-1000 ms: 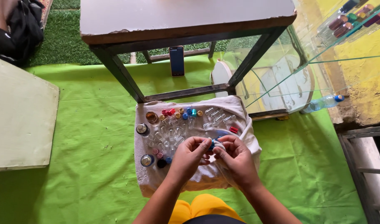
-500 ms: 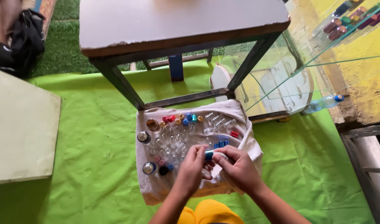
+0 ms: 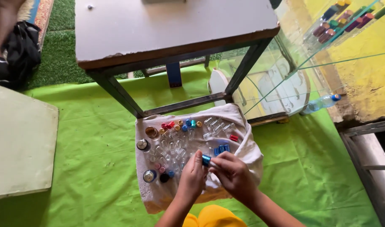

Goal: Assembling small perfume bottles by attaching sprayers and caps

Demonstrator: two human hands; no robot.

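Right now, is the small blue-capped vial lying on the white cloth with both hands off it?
No, the blue-capped vial is held above the white cloth between the left hand and the right hand.

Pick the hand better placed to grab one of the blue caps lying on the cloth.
Right, probably. The right hand sits just below the blue caps; the left hand is farther off, fingers on the small blue-capped vial.

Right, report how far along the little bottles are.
Done: three blue-capped vials lie together on the white cloth. In hand: left hand and right hand hold another blue-capped vial. Left: many clear uncapped vials and loose coloured caps.
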